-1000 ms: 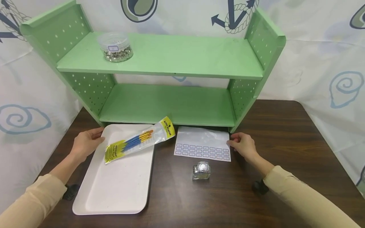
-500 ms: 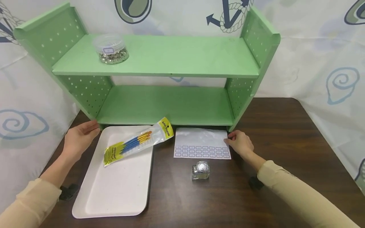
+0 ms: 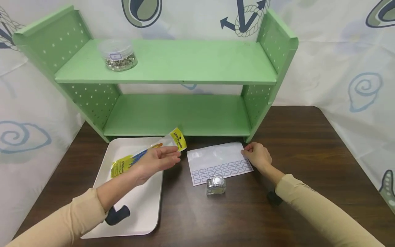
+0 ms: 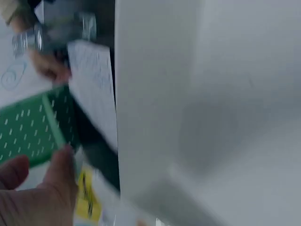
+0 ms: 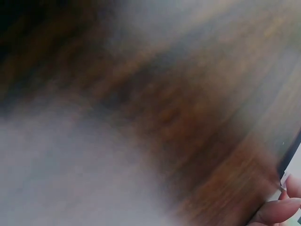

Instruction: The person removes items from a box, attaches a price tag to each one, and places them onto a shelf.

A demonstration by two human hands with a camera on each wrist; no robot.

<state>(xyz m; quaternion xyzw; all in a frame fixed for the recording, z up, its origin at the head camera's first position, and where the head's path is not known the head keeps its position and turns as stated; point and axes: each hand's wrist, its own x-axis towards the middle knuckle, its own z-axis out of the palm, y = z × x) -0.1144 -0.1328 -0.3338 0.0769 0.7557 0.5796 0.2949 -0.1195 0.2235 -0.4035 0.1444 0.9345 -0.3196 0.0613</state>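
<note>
The right hand point(image 3: 257, 157) pinches the sheet point(image 3: 216, 155) by its right edge, and the sheet spreads leftward from that grip. Compared with half a second ago, it lies askew: its left end is swung toward the person, and its printed edge runs behind the bottle point(image 3: 215, 187), which stands on the near left side of the grip; whether the two touch, I cannot tell. The left hand point(image 3: 154, 164) is the other change: away from the far corner of the tray point(image 3: 140, 210), it is now over the pack point(image 3: 179, 139), left of the grip, fingers extended toward the sheet. It seems to hold nothing; contact with the pack cannot be told. For the work in hand, this suggests attention on the sheet rather than the tray, with only one side secured. The shelf point(image 3: 182, 115) stands just beyond the grip.
</note>
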